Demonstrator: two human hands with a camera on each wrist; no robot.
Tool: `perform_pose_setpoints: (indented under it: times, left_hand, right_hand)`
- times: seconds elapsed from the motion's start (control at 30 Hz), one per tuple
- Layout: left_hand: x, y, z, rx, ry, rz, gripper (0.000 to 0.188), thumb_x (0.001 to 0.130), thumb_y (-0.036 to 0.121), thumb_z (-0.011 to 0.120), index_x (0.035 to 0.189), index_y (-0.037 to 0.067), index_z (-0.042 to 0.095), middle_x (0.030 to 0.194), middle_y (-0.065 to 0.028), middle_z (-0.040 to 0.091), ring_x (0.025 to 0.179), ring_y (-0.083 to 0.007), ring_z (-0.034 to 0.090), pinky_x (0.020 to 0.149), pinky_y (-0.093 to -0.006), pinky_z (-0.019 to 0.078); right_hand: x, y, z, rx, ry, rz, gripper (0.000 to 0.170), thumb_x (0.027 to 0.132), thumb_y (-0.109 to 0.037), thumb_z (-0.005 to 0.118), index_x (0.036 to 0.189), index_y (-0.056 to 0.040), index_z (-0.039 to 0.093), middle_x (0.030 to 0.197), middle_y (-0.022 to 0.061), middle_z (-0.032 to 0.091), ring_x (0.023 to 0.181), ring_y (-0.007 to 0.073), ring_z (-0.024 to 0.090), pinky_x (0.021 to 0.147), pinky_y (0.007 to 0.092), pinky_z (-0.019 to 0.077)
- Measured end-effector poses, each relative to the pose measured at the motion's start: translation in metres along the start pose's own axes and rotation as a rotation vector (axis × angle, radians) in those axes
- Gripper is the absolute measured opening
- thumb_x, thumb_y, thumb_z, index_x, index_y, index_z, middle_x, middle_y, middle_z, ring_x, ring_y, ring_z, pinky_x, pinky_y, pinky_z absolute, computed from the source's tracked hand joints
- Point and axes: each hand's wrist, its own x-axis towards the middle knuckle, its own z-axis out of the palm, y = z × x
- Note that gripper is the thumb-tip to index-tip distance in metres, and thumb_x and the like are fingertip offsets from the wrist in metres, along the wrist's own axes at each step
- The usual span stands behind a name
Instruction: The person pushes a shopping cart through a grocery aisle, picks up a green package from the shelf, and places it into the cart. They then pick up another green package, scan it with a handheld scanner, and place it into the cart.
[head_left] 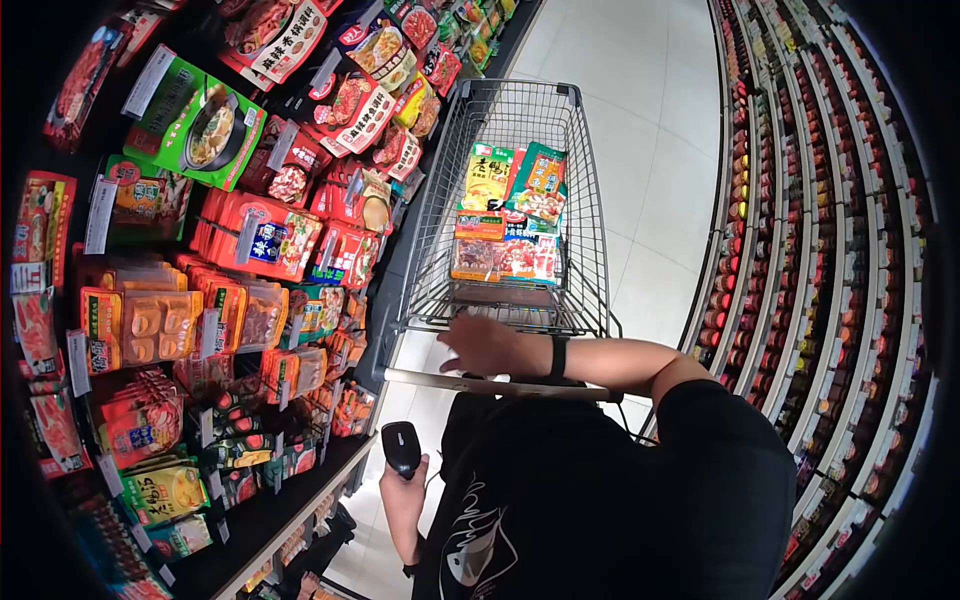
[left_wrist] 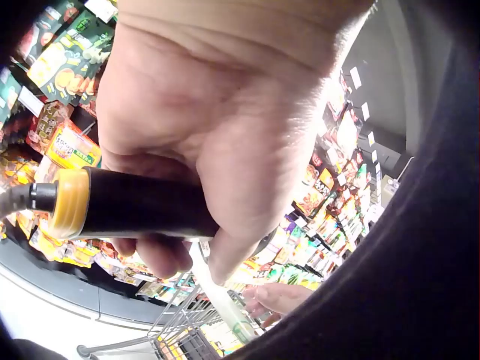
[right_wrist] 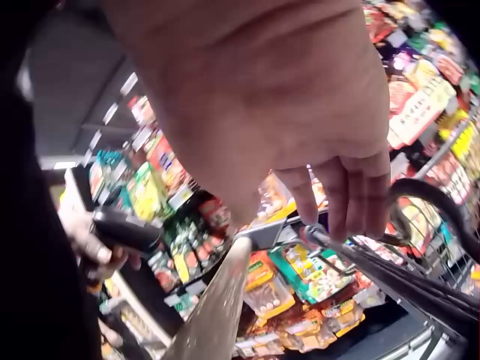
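My left hand (head_left: 403, 505) grips a black handheld scanner (head_left: 402, 448) low beside the shelf. In the left wrist view, the fingers and thumb wrap round its dark handle (left_wrist: 146, 204), which has a yellow ring and a cable at the end. My right hand (head_left: 490, 346) reaches across over the push bar (head_left: 500, 384) of a wire shopping cart (head_left: 592, 190). Its fingers (right_wrist: 352, 199) hang loosely bent with nothing held in them. Inside the cart lie several seasoning packets, among them a yellow one (head_left: 487, 178) and a green one (head_left: 545, 172).
A tall shelf of packaged sauces and seasonings (head_left: 270, 235) stands close on the left, with price tags sticking out. Rows of jars (head_left: 760, 260) line the right side. Pale tiled floor (head_left: 640, 150) runs between them. Part of another person (head_left: 325, 540) shows at the lower left.
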Motion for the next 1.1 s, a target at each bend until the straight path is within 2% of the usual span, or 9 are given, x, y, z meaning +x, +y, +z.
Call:
perform_pose_setpoints:
  times: [0.1, 0.2, 0.3, 0.33, 0.43, 0.67, 0.93, 1.03, 1.1]
  left_hand:
    - [0.008, 0.013, -0.003, 0.035, -0.007, 0.068, 0.035, 0.094, 0.019, 0.087, 0.114, -0.005, 0.072, 0.085, -0.0176, 0.078, 0.075, -0.0212, 0.074, 0.072, -0.0375, 0.0575]
    - [0.016, 0.018, -0.006, 0.059, 0.005, 0.175, 0.038, 0.093, 0.022, 0.087, 0.115, -0.004, 0.072, 0.088, -0.0208, 0.079, 0.081, -0.0289, 0.079, 0.074, -0.0395, 0.0586]
    - [0.024, 0.015, -0.014, 0.117, 0.021, 0.193, 0.041, 0.092, 0.027, 0.088, 0.117, -0.002, 0.072, 0.091, -0.0233, 0.079, 0.089, -0.0394, 0.081, 0.077, -0.0430, 0.0601]
    - [0.028, 0.012, -0.018, 0.096, 0.004, 0.198, 0.041, 0.092, 0.028, 0.088, 0.118, 0.000, 0.073, 0.092, -0.0232, 0.079, 0.090, -0.0410, 0.080, 0.079, -0.0433, 0.0602]
    - [0.033, -0.001, -0.027, 0.048, 0.040, 0.231, 0.042, 0.091, 0.028, 0.087, 0.120, 0.001, 0.072, 0.096, -0.0232, 0.080, 0.095, -0.0421, 0.079, 0.082, -0.0439, 0.0604]
    - [0.041, -0.016, -0.054, 0.045, -0.008, 0.187, 0.050, 0.093, 0.034, 0.086, 0.129, 0.004, 0.072, 0.107, -0.0229, 0.080, 0.102, -0.0417, 0.078, 0.087, -0.0456, 0.0605]
    - [0.057, -0.037, -0.083, 0.020, -0.047, 0.192, 0.050, 0.093, 0.038, 0.085, 0.124, 0.004, 0.069, 0.106, -0.0226, 0.080, 0.103, -0.0436, 0.076, 0.089, -0.0493, 0.0597]
    - [0.064, -0.053, -0.089, -0.019, 0.005, 0.250, 0.049, 0.093, 0.038, 0.085, 0.125, 0.004, 0.070, 0.107, -0.0226, 0.080, 0.103, -0.0431, 0.076, 0.089, -0.0490, 0.0598]
    - [0.069, -0.066, -0.093, -0.061, 0.006, 0.268, 0.048, 0.093, 0.037, 0.085, 0.125, 0.004, 0.070, 0.107, -0.0225, 0.080, 0.104, -0.0428, 0.076, 0.090, -0.0486, 0.0598]
  right_hand:
    - [0.007, -0.030, 0.034, -0.127, 0.076, -0.191, 0.069, 0.104, -0.049, 0.069, 0.148, 0.0025, 0.058, 0.115, 0.0247, 0.068, 0.111, 0.0413, 0.069, 0.095, 0.0541, 0.0550]
    - [0.007, -0.059, 0.053, 0.233, -0.044, -0.053, 0.081, 0.099, -0.036, 0.074, 0.164, -0.0022, 0.039, 0.103, 0.0253, 0.069, 0.095, 0.0450, 0.073, 0.081, 0.0545, 0.0586]
    - [0.011, -0.060, 0.048, 0.050, -0.126, -0.065, 0.103, 0.098, -0.023, 0.074, 0.175, -0.0091, 0.008, 0.108, 0.0282, 0.069, 0.089, 0.0466, 0.074, 0.077, 0.0552, 0.0600]
    - [0.015, -0.062, 0.042, 0.089, -0.216, -0.021, 0.103, 0.096, -0.016, 0.070, 0.176, -0.0116, 0.005, 0.112, 0.0294, 0.070, 0.085, 0.0467, 0.076, 0.076, 0.0547, 0.0616]
    - [0.027, -0.053, 0.066, -0.001, -0.158, -0.008, 0.100, 0.096, -0.015, 0.068, 0.176, -0.0129, 0.007, 0.113, 0.0279, 0.072, 0.089, 0.0455, 0.077, 0.077, 0.0536, 0.0625]
    - [0.035, -0.040, 0.053, -0.057, 0.036, 0.019, 0.067, 0.105, -0.022, 0.061, 0.165, -0.0093, 0.036, 0.108, 0.0243, 0.076, 0.081, 0.0421, 0.077, 0.072, 0.0525, 0.0628]
    - [0.041, -0.014, 0.022, -0.119, 0.018, 0.214, 0.062, 0.109, -0.032, 0.062, 0.161, -0.0085, 0.038, 0.110, 0.0281, 0.075, 0.095, 0.0472, 0.075, 0.085, 0.0581, 0.0598]
    - [0.039, -0.001, 0.009, -0.172, 0.035, 0.267, 0.062, 0.110, -0.037, 0.060, 0.161, -0.0105, 0.036, 0.096, 0.0282, 0.076, 0.093, 0.0474, 0.075, 0.083, 0.0576, 0.0592]
    - [0.038, 0.002, -0.001, -0.222, 0.067, 0.329, 0.059, 0.109, -0.036, 0.063, 0.159, -0.0141, 0.041, 0.112, 0.0284, 0.076, 0.098, 0.0464, 0.076, 0.086, 0.0574, 0.0605]
